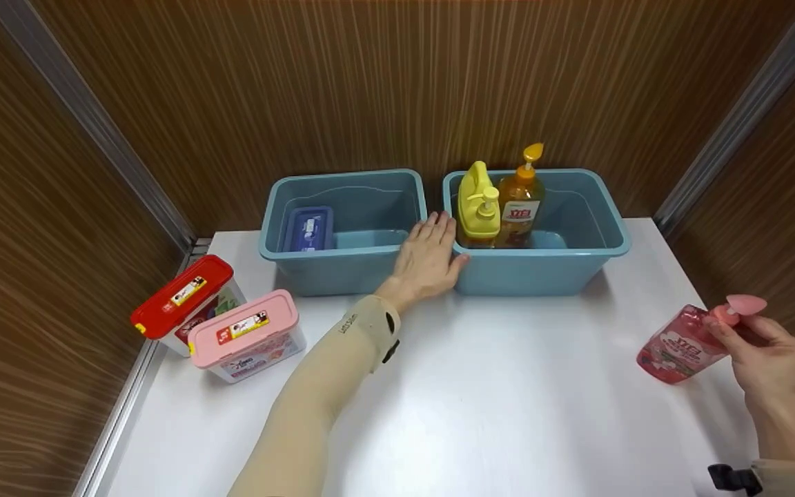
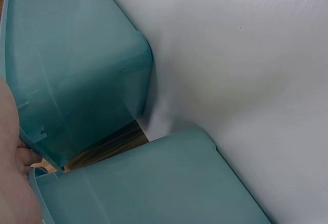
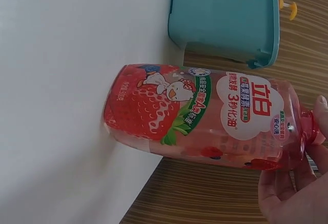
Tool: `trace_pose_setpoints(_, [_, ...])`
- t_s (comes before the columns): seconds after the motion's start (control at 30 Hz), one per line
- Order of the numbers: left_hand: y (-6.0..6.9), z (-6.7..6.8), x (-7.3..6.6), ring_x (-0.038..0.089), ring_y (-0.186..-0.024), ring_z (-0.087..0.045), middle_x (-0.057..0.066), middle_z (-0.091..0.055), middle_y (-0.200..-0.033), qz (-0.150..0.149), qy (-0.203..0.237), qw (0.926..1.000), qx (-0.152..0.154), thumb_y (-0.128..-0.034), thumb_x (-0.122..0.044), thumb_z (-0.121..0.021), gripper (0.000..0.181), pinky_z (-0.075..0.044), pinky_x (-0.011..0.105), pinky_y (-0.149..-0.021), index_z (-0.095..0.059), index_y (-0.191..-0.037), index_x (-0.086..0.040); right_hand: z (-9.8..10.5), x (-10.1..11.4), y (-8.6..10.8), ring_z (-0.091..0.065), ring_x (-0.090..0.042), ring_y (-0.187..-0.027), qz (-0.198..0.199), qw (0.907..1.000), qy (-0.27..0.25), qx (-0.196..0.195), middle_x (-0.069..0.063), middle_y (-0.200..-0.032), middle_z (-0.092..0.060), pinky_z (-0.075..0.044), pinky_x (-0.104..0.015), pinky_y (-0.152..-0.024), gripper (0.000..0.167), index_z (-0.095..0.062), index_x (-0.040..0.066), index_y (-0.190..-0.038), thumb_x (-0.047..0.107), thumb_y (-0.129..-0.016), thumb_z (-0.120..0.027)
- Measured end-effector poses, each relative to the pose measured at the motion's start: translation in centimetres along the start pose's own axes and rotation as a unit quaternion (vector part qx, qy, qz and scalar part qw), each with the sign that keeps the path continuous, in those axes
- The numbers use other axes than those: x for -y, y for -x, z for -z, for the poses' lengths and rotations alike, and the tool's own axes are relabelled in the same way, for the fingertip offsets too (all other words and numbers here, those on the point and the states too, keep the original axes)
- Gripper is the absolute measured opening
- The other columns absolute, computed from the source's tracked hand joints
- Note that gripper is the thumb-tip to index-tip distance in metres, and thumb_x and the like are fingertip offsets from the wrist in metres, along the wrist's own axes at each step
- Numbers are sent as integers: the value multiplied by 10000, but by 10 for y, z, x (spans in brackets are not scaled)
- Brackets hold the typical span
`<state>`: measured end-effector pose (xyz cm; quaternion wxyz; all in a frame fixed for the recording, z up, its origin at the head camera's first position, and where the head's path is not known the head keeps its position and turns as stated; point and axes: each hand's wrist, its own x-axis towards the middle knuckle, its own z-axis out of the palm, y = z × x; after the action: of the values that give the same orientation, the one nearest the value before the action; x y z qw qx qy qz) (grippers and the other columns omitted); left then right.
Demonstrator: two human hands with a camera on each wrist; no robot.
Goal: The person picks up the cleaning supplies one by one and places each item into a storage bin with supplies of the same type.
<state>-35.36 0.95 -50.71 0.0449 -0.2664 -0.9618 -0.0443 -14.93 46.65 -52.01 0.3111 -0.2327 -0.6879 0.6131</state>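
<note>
My left hand lies palm down across the facing rims of the left blue bin and the right blue bin, fingers straight and thumb spread. The left wrist view shows part of that hand at the bins' edges. My right hand grips a pink pump bottle by its neck, at the right side of the table. In the right wrist view the bottle is tilted, with the hand around its neck.
Inside the left bin is a purple-lidded box. A yellow jug and an orange pump bottle stand in the right bin. Red-lidded and pink-lidded tubs sit at the left. Wood-grain walls enclose the white table.
</note>
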Motion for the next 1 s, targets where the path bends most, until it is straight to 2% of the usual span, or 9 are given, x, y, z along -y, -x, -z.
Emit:
trace_pose_setpoints(0.1, [-1, 0, 0, 306, -1789, -190, 121, -217, -1900, -4, -13, 10000, -11, -1189, -602, -269, 815, -191, 476, -1464, -207, -1801, -68, -1, 0, 0, -753, 83, -828, -93, 9996, -264, -26, 237, -908, -838, -577, -33, -759, 335, -863, 2, -1207, -84, -885, -893])
trace_pose_setpoints(0.27, [-1, 1, -1, 305, -1790, -186, 122, -211, -1902, -7, 15, 10000, 8, -1187, -603, -271, 818, -184, 475, -1465, -202, -1802, -68, 0, 3, 1, -662, 4, -889, -594, 9981, 82, -111, 252, -899, -806, -550, -16, -750, 329, -875, 84, -1235, 35, -912, -915])
trace_pose_setpoints(0.37, [-1, 1, -1, 307, -1790, -187, 123, -210, -1902, -13, 34, 10000, 3, -1187, -599, -277, 816, -185, 479, -1465, -205, -1801, -67, 0, 4, 2, -638, -2, -927, -705, 9967, 389, -139, 282, -912, -783, -533, -2, -761, 335, -869, 107, -1262, 76, -931, -908])
trace_pose_setpoints(0.6, [0, 1, 0, 308, -1791, -183, 124, -204, -1903, 11, 60, 10000, 49, -1188, -594, -287, 813, -175, 482, -1467, -204, -1802, -67, -3, 4, 3, -632, 53, -908, -456, 9939, 997, -85, 370, -931, -721, -513, 15, -772, 380, -835, 108, -1336, 128, -961, -890])
trace_pose_setpoints(0.73, [0, 2, 0, 310, -1791, -181, 127, -203, -1903, 7, 85, 10000, 38, -1188, -596, -288, 816, -172, 479, -1467, -202, -1802, -65, -5, 5, 3, -635, 77, -900, -449, 9937, 1027, -59, 368, -950, -710, -512, 16, -761, 397, -823, 132, -1358, 156, -967, -887])
trace_pose_setpoints(0.87, [0, 2, 0, 309, -1791, -181, 124, -203, -1903, 1, 99, 9999, 37, -1188, -601, -280, 817, -175, 481, -1467, -200, -1803, -68, -6, 6, 2, -656, 92, -886, -331, 9954, 896, -35, 360, -945, -729, -524, 10, -761, 365, -844, 126, -1320, 117, -958, -889])
trace_pose_setpoints(1.0, [1, 1, 0, 307, -1791, -180, 121, -200, -1904, -13, 79, 10000, 29, -1191, -599, -271, 813, -183, 477, -1465, -196, -1804, -71, -8, 5, 2, -685, 101, -818, 17, 9973, 735, -43, 341, -909, -765, -545, -10, -744, 277, -881, 64, -1210, 35, -935, -892])
